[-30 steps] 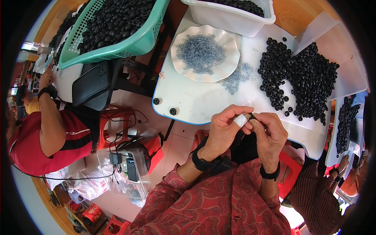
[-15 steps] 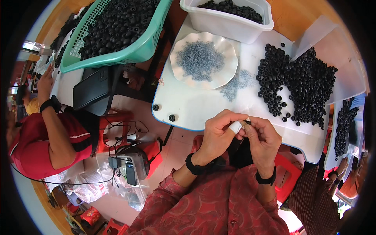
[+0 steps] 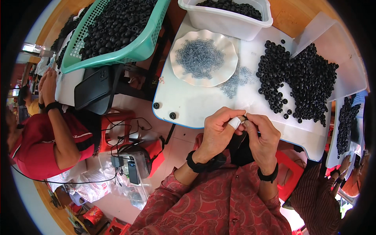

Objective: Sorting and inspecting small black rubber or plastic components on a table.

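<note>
My left hand (image 3: 215, 131) and my right hand (image 3: 264, 137) meet just off the near edge of the white table. Both are closed, fingertips pinched together around a small black piece (image 3: 245, 116), mostly hidden by the fingers. A white wrap (image 3: 235, 123) covers part of a left-hand digit. Beyond the hands lies a spread pile of small black ring-like parts (image 3: 311, 82). Small clear rings (image 3: 199, 56) fill the middle of a white scalloped plate (image 3: 181, 71), and more of them (image 3: 230, 87) are scattered beside it.
A white tub (image 3: 227, 24) of black parts stands at the back, and a translucent bin (image 3: 340, 58) leans at the right. Two black parts (image 3: 172, 115) sit near the left corner. A green basket (image 3: 113, 61) is at left, by a person in red (image 3: 51, 143).
My fingers have shifted slightly around the small piece, the right fingertips now straighter and closer to the left ones. The person at left has brought both hands together.
</note>
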Available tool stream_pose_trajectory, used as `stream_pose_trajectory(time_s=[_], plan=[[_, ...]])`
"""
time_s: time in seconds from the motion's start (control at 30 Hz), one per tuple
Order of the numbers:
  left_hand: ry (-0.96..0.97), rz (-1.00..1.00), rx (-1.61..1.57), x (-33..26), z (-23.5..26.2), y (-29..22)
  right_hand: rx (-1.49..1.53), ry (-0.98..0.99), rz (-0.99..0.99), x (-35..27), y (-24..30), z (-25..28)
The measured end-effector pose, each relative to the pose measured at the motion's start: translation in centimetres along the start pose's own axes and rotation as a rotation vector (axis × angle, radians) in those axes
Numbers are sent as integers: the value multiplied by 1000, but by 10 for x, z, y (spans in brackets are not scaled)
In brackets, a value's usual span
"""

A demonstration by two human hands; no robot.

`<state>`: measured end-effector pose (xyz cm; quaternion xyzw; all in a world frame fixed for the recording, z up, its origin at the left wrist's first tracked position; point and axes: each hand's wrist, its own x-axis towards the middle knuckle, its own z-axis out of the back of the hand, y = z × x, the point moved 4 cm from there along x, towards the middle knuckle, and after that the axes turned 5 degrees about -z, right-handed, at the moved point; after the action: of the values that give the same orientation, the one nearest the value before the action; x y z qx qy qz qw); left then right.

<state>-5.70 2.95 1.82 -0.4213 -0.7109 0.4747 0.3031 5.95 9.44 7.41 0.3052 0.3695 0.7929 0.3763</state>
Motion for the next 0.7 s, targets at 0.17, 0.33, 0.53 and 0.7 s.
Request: stream_pose_trajectory(time_s=[0.17,0.33,0.53,0.7], plan=[[51,1,23,2,2,0,-45,-29,20,2,-4,1],[12,34,3,4,2,2,-39,-30,30,5,-8,-2],[45,-33,186,17,7,-5,1,-52,55,9,-23,-11],[62,-31,346,32,6,-6,-34,-112,81,14,-40,-20]])
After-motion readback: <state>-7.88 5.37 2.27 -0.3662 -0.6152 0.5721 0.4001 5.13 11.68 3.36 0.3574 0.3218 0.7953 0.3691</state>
